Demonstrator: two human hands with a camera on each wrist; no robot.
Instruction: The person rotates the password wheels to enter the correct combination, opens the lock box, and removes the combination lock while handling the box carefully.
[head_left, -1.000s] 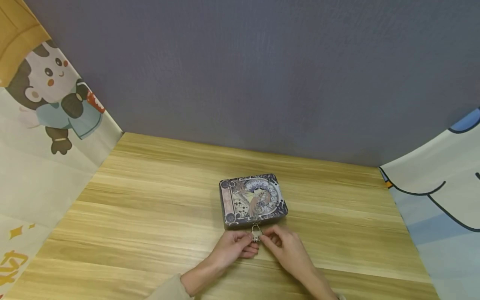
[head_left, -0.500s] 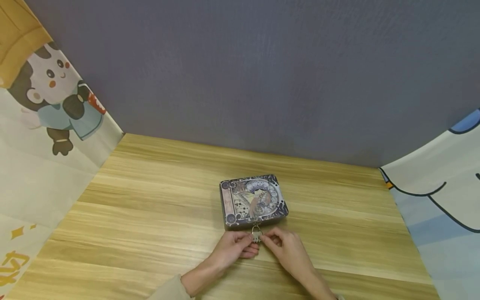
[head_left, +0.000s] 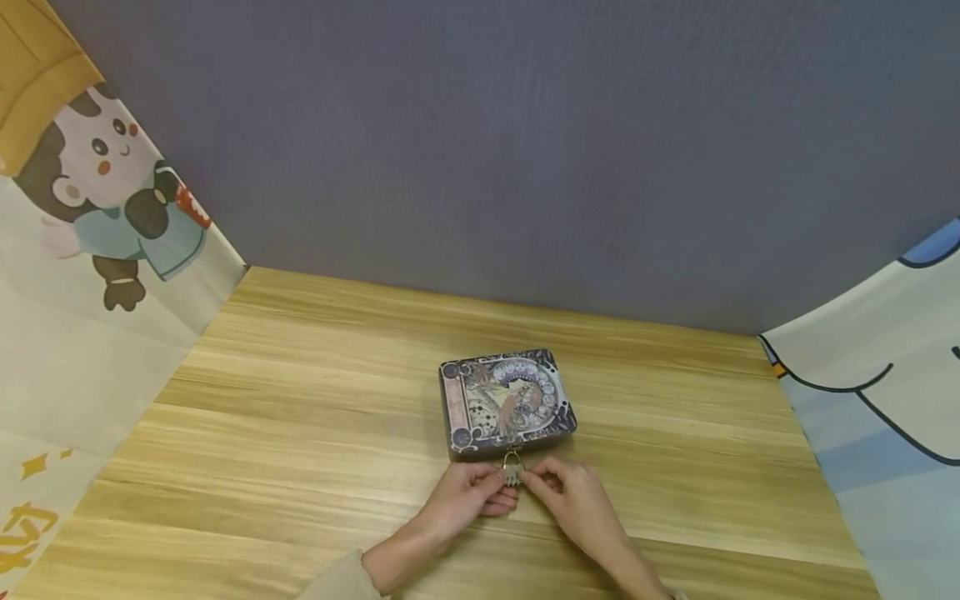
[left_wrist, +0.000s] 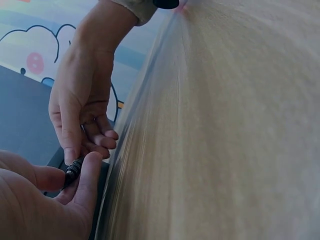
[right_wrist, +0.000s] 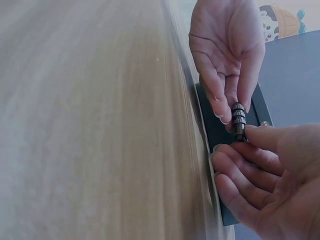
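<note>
A small metal combination padlock hangs by its shackle at the front of a dark tin box with an ornate printed lid. My left hand pinches the padlock's left end between thumb and fingers. From the other side, my right hand pinches its right end. Number dials show along the padlock's edge in the right wrist view; the digits are too small to read. In the left wrist view the padlock sits between both hands' fingertips, partly covered by them. The box lid is down.
The box stands on a wood-grain table. A grey panel rises behind the table. Cloths with cartoon prints hang at the left and right sides.
The padlock's body has tipped slightly, so more of its flat face shows from above. Both hands stay almost in place around it, and the box has not moved.
</note>
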